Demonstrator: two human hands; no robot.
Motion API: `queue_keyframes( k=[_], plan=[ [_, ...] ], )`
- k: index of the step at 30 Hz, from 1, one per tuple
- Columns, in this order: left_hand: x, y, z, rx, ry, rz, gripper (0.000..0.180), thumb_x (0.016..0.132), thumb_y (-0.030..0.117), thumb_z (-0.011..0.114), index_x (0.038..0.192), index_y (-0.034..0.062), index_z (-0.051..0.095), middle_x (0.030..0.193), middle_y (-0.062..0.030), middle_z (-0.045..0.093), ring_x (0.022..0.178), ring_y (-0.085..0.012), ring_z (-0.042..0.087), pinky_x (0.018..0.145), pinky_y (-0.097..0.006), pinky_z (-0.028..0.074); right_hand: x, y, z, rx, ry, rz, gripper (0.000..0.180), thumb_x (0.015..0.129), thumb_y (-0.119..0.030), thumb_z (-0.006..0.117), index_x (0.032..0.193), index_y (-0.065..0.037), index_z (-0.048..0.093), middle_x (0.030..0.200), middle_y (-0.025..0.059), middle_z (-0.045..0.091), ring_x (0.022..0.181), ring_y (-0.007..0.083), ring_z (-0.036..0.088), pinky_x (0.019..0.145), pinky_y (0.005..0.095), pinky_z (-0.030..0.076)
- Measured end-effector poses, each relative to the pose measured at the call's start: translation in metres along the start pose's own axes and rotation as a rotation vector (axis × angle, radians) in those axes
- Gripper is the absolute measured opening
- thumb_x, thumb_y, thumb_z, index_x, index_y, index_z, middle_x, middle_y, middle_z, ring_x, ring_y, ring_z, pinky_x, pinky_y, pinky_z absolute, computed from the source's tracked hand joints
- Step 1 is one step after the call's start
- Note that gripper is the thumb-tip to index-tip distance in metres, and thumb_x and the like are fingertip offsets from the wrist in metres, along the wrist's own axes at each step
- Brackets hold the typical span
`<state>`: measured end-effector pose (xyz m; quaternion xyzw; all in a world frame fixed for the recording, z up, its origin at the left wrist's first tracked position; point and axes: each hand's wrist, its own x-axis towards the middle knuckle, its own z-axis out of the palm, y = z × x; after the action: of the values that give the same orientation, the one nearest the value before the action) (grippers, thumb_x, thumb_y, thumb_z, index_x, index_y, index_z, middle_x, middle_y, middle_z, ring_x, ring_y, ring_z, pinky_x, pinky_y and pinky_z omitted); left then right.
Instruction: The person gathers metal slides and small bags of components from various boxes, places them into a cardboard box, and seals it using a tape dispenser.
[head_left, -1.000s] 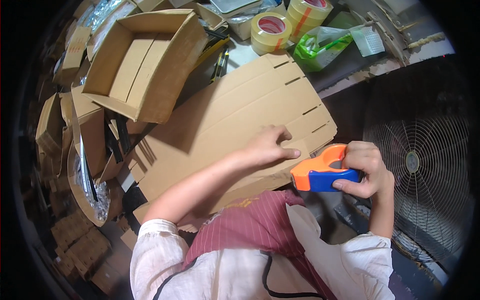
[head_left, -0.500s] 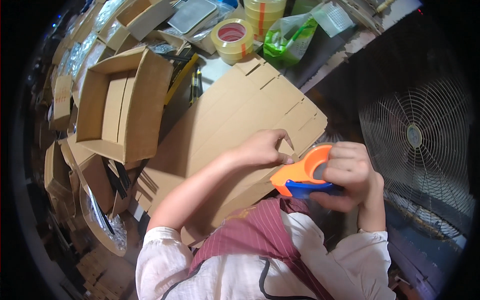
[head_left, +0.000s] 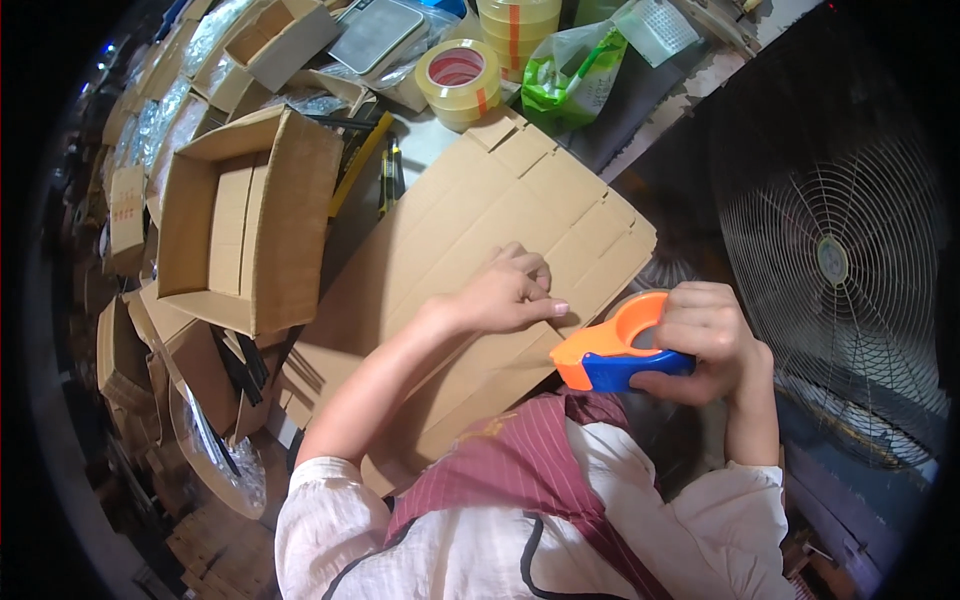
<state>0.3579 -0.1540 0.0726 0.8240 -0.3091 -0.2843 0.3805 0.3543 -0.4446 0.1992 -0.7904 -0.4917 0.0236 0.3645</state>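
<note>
A broad brown cardboard sheet (head_left: 420,270) with slits along its far right edge lies in front of me. My left hand (head_left: 505,290) rests on it with fingers curled and thumb stretched along the surface. What is under those fingers, if anything, is hidden. At the right, my right hand (head_left: 710,345) is closed around an orange and blue tape dispenser (head_left: 600,355). The dispenser's orange front end is close to the cardboard's near right edge, a short way from my left thumb.
An open cardboard box (head_left: 295,215) stands at the left, beside packed boxes and clear plastic. Beyond the sheet are tape rolls (head_left: 470,110), cutter knives (head_left: 391,178), a grey scale (head_left: 377,35) and a green-and-white bag (head_left: 575,85). A large fan (head_left: 832,260) stands at the right.
My left hand has curled its fingers, which now lie farther from the cardboard's right edge. The tape dispenser has shifted slightly right and turned a little in my right hand.
</note>
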Motion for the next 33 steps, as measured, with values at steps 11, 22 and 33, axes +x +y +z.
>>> queue_keyframes(
  k=[11,22,33],
  plan=[
    [-0.025,0.011,0.033,-0.207,0.278,-0.142,0.033,0.101,0.039,0.060,0.102,0.0130,0.079,0.109,-0.0194,0.063,0.115,-0.0366,0.048,0.106,-0.047,0.039,0.005,-0.008,-0.010,0.019,0.005,-0.033,0.034,0.068,-0.028,0.089,0.066,-0.009,0.061,0.062,0.0030,0.058,0.055,0.0215,0.054,0.051,0.0323,0.040],
    [-0.029,0.014,0.024,-0.673,0.125,-0.093,0.024,0.091,0.023,0.079,0.078,0.0048,0.069,0.089,-0.0065,0.069,0.083,-0.0145,0.063,0.076,-0.032,0.049,0.023,0.009,-0.014,0.132,-0.017,-0.083,0.034,0.070,-0.032,0.089,0.071,-0.006,0.066,0.059,0.0048,0.053,0.049,0.0215,0.052,0.047,0.0333,0.039],
    [-0.040,0.017,0.014,-1.350,0.016,-0.052,0.070,0.085,0.027,0.080,0.146,0.0051,0.053,0.100,-0.0081,0.070,0.101,-0.0171,0.065,0.093,-0.032,0.049,0.052,0.039,-0.022,0.267,-0.233,0.000,0.044,0.071,-0.037,0.089,0.068,-0.004,0.061,0.061,0.0106,0.053,0.054,0.0288,0.056,0.053,0.0364,0.041]
  ],
)
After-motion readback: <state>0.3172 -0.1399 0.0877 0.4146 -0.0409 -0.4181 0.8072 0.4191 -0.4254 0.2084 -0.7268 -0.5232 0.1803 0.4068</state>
